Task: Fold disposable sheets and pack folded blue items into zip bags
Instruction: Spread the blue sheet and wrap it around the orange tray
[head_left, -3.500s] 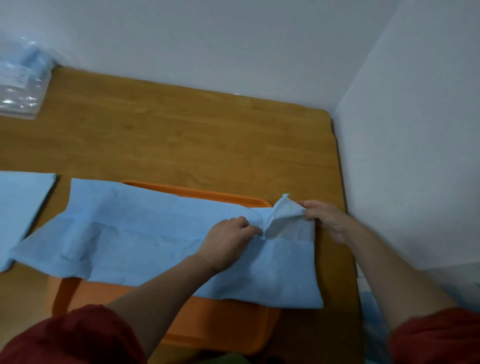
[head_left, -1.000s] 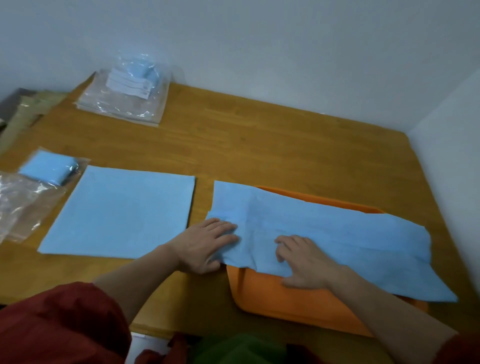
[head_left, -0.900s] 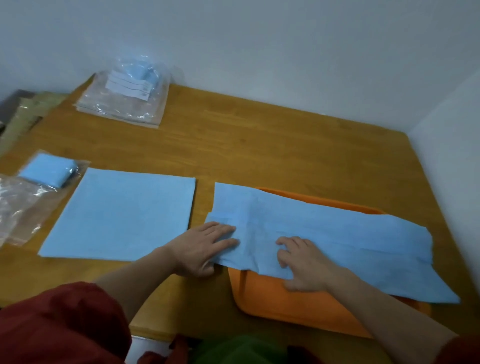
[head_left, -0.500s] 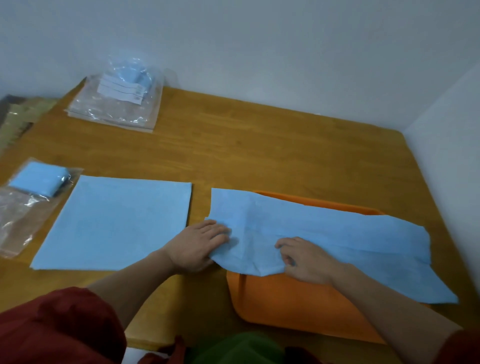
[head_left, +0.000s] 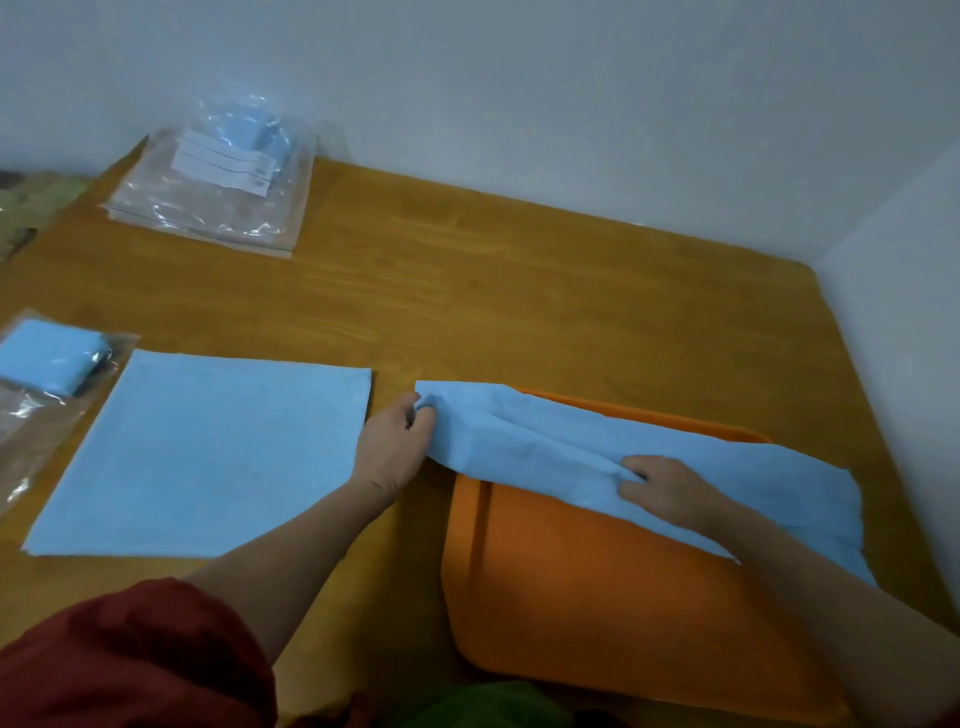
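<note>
The left hand (head_left: 397, 447) pinched the left end of the long blue disposable sheet (head_left: 545, 441); the right hand (head_left: 670, 488) gripped its near fold. The sheet lay across the orange tray (head_left: 597, 597), whose raised rim could skew the crease if pulled unevenly.

Bench: a wooden bench (head_left: 519, 291) with a honey-coloured top and visible grain, pushed into the corner of the room.
Back wall: the back wall (head_left: 519, 93) is plain, pale grey-white and bare.
Right wall: the right wall (head_left: 909, 249) is the same pale tone and meets the back wall at the bench's far right corner.
Left edge: a blurred greenish-brown surface (head_left: 31, 208) lies beyond the bench.
Light: soft, even and rather dim.
</note>
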